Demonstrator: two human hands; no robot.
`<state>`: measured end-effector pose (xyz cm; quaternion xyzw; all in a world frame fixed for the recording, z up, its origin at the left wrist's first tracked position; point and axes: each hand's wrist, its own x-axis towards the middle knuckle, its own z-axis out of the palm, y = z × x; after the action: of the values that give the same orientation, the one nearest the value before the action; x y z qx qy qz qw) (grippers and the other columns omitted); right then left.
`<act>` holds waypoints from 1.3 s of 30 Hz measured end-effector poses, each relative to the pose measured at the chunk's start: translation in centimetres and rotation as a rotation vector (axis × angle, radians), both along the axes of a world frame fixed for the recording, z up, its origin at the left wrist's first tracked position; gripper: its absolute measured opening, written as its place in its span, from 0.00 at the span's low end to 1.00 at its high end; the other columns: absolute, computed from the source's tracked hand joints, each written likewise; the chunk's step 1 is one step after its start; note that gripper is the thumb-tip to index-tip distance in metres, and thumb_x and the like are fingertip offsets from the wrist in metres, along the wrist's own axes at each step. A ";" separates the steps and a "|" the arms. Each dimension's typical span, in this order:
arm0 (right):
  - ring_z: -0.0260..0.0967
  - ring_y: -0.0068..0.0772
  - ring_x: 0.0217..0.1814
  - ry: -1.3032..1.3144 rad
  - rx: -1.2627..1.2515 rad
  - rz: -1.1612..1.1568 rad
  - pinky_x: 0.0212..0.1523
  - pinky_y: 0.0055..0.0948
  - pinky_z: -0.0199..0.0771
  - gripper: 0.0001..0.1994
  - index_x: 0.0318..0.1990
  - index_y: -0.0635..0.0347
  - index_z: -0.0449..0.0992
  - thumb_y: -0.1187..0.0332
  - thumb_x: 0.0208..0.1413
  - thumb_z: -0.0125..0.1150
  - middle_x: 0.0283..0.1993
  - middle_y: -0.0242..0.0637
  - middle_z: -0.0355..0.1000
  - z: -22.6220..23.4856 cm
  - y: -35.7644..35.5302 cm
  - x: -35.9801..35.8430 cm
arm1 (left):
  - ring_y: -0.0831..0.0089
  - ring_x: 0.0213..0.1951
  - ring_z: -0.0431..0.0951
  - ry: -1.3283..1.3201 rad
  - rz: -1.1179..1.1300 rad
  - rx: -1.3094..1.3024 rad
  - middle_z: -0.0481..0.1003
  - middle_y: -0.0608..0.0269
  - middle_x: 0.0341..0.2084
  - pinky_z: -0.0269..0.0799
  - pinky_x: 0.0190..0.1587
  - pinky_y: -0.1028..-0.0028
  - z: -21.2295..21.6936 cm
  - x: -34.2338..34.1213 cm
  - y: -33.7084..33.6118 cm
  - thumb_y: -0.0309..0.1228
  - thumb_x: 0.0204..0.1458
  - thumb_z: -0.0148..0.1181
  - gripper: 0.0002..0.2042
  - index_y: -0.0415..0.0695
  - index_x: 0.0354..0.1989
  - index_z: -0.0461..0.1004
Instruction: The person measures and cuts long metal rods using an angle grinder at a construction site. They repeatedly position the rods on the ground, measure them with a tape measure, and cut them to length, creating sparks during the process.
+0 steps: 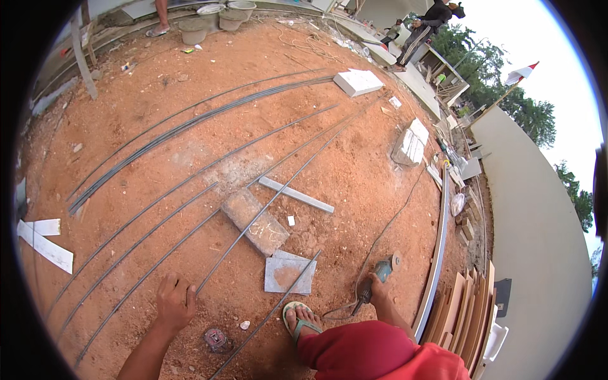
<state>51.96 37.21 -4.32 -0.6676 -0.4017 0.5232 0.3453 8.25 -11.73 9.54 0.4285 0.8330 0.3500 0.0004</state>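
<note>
Item: steel reinforcing rod (253,218), long, thin, dark grey, dull and unpainted, its near end gripped by the left hand (175,301), whose fingers are closed around it. From the hand the rod runs up and away across the red-brown earth, lying over a flat paving block (256,221) (dusty, rectangular, pale scuffs on its top face) and crossing a grey flat bar (296,194) just beyond the block.

Right hand (377,290): wrapped around the handle of an angle grinder (378,275) with a teal body, its disc pointing away from the person, well to the right of the paving block; a dark cable trails from it over the soil.

Nearby: a second rod (272,313) lies over a square grey tile (288,274) just below the paving block. A sandalled foot (300,320) stands beside that tile. More rods (145,218) lie in long curves left of the block. White slabs (358,82) sit far beyond it.
</note>
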 end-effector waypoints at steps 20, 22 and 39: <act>0.71 0.27 0.43 0.812 0.271 0.725 0.43 0.29 0.75 0.24 0.53 0.63 0.70 0.50 0.65 0.64 0.42 0.35 0.72 32.8 -19.8 -32.7 | 0.45 0.43 0.82 -0.578 -0.042 0.441 0.77 0.34 0.36 0.76 0.46 0.55 17.3 5.3 21.3 0.75 0.48 0.57 0.49 0.27 0.44 0.71; 0.70 0.27 0.44 0.916 0.138 0.870 0.45 0.29 0.74 0.26 0.54 0.64 0.71 0.48 0.66 0.62 0.43 0.35 0.72 32.3 -19.4 -32.6 | 0.48 0.40 0.82 -0.509 -0.136 0.480 0.78 0.37 0.35 0.78 0.44 0.56 16.9 4.0 19.7 0.73 0.46 0.63 0.47 0.27 0.44 0.72; 0.75 0.45 0.57 0.983 -0.182 1.002 0.57 0.45 0.77 0.41 0.66 0.63 0.64 0.32 0.64 0.45 0.57 0.46 0.73 24.9 -17.5 -32.2 | 0.72 0.40 0.80 -1.312 -0.515 0.355 0.80 0.61 0.37 0.77 0.45 0.70 7.5 3.6 16.2 0.32 0.38 0.78 0.25 0.38 0.46 0.76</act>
<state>19.78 19.66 20.57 -0.1151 -0.4128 0.8915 0.1471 11.87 4.44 17.08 0.3065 0.4646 0.6537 0.5127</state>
